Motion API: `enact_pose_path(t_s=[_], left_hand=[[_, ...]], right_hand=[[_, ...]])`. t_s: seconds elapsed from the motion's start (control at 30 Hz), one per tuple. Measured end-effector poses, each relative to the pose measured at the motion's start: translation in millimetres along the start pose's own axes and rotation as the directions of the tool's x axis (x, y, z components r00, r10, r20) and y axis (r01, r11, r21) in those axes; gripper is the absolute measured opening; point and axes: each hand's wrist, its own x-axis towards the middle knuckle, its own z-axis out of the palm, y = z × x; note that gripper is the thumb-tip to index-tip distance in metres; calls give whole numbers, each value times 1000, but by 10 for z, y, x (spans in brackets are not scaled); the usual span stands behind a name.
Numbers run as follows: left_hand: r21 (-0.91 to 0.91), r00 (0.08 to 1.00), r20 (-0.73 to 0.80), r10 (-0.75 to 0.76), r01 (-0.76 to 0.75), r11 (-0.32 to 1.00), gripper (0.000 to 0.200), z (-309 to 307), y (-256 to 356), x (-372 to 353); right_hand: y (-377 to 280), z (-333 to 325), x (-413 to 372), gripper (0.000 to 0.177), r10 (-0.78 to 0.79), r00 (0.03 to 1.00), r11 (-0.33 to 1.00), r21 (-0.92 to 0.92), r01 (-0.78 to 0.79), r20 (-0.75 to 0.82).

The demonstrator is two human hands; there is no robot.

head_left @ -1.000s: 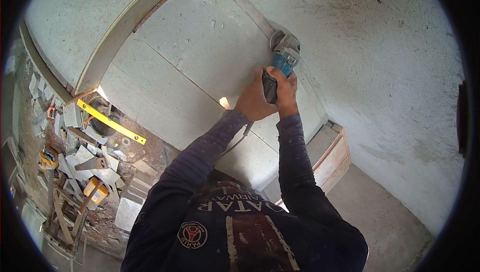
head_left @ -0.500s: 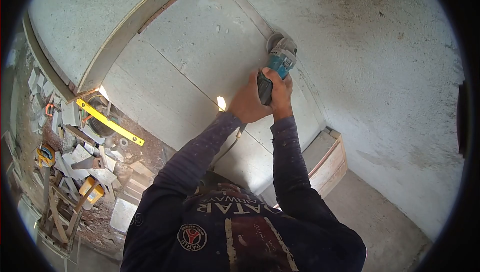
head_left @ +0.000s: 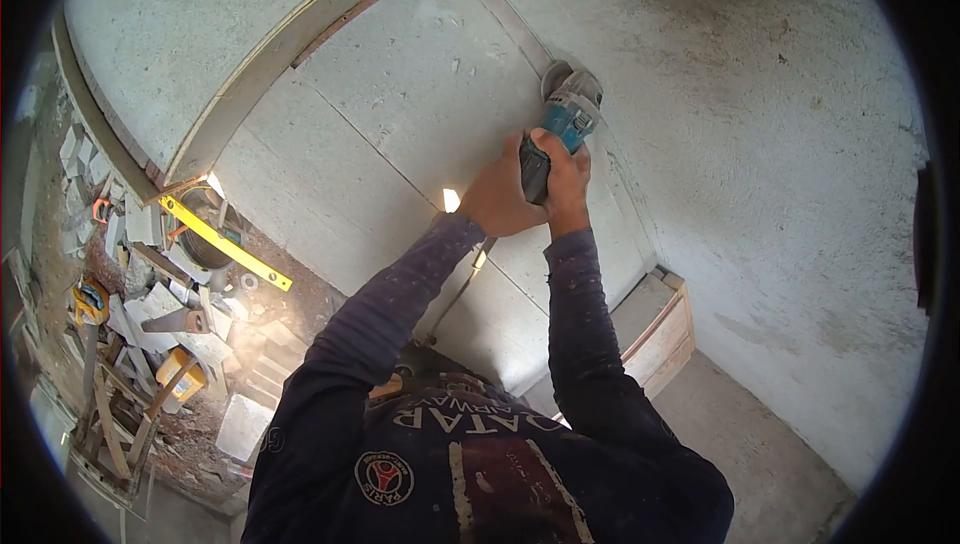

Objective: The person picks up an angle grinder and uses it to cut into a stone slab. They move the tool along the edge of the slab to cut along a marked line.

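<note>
Both of my hands are wrapped round a teal and black angle grinder (head_left: 570, 122). My left hand (head_left: 500, 194) closes round the dark rear handle, and my right hand (head_left: 566, 176) grips the body just ahead of it with the thumb along the top. The grinder's disc (head_left: 556, 78) is at the seam between the pale grey panel (head_left: 380, 94) and the rough wall (head_left: 760, 144). A power cord (head_left: 462, 294) hangs from the tool's rear down past my left forearm.
A yellow spirit level (head_left: 225, 244) leans at the left, above a floor strewn with offcuts. A handsaw (head_left: 178, 322), a yellow container (head_left: 180, 379) and a white block (head_left: 245, 427) lie there. A wooden box-like edge (head_left: 660, 334) stands by the wall at right.
The view has shifted slightly, so the grinder and hands appear a little further right. Brighter light now falls on the offcuts at left. My grip is unchanged.
</note>
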Motion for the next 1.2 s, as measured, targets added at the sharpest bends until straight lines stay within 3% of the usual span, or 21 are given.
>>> enact_pose_path(t_s=[0.3,0.5,0.7,0.87,0.97,1.1,1.2], left_hand=[[1,999,-24,45,-45,999,115,-74,-51,5],[28,1000,-29,-9,10,1000,115,-255,-65,-1],[37,997,-51,63,-61,997,114,-352,-95,72],[-16,1000,-14,-11,11,1000,113,-451,-65,95],[-4,992,-85,92,-93,996,115,-449,-168,107],[-38,995,-72,70,-72,997,113,-590,-205,108],[-1,991,-102,85,-85,996,111,-666,-195,113]], right_hand=[[37,77,43,34,-25,999,1000,-13,25,-42],[64,259,73,29,-38,999,999,-25,37,-19],[0,372,123,28,-23,1000,1000,-20,23,-6],[10,440,178,27,-15,1000,998,-54,14,-5],[13,504,198,25,-44,999,994,-103,44,5],[54,623,249,29,-36,999,994,-101,39,26],[72,704,265,21,-30,999,997,-73,29,-11]])
